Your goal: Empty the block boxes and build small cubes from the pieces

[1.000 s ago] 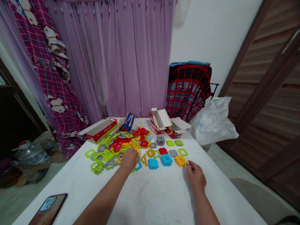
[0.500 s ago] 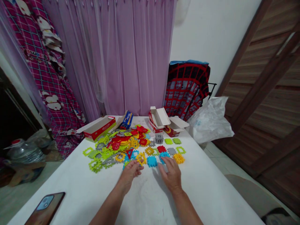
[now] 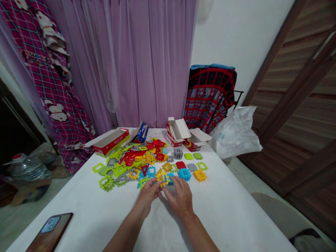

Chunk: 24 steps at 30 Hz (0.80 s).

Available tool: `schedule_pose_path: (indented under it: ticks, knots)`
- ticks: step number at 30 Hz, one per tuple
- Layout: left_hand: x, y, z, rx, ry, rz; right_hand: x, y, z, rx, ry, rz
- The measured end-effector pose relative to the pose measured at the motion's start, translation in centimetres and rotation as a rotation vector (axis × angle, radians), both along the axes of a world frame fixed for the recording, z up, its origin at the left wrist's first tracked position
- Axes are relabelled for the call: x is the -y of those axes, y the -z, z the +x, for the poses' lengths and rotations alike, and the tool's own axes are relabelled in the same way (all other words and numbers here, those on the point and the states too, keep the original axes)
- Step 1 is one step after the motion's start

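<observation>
My left hand [image 3: 149, 193] is closed in a pinch on a yellow notched plastic building piece [image 3: 163, 178] with an open middle, held just over the table. Close by on its right is my right hand [image 3: 181, 197], thumb and fingers apart and curved toward the piece's right edge; whether they touch it I cannot tell. Partly behind those fingers lies a flat blue square piece [image 3: 170, 179]. Farther right are a blue block of joined pieces [image 3: 184, 174] and a yellow block [image 3: 200, 175]. A red square piece [image 3: 180, 165] and a grey one [image 3: 192, 167] lie beyond.
A heap of mixed pieces [image 3: 131, 159] covers the left middle of the white table [image 3: 86, 210]. Opened boxes [image 3: 111, 141] stand at the back, with a grey block [image 3: 177, 154] before them. A phone [image 3: 51, 231] lies front left. A plastic bag [image 3: 236, 134] hangs at the right edge.
My right hand has moved left from the blue block to beside the yellow piece. My left hand has brought that piece slightly right.
</observation>
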<state>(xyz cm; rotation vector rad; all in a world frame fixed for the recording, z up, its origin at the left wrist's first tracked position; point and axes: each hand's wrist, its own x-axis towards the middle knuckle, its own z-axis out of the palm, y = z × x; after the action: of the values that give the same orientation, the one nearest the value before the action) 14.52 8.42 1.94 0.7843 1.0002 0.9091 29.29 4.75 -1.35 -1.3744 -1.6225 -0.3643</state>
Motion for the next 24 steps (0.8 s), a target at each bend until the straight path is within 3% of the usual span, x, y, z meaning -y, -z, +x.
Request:
schedule_pose_path:
  ticks: [7,17,20,24]
  knots:
    - [0.5,-0.6,0.5,0.005,0.013,0.013,0.1,0.3,0.0,0.006,0.023,-0.042]
    - [0.6,-0.4,0.4,-0.013,0.058,0.06,-0.2,0.5,0.2,-0.01,0.055,-0.015]
    - [0.3,-0.4,-0.6,-0.11,0.036,0.104,-0.5,0.4,2.5,-0.041,0.131,0.001]
    - [-0.1,0.1,-3.4,-0.3,-0.088,0.249,-0.6,0.5,8.6,-0.159,0.353,-0.001]
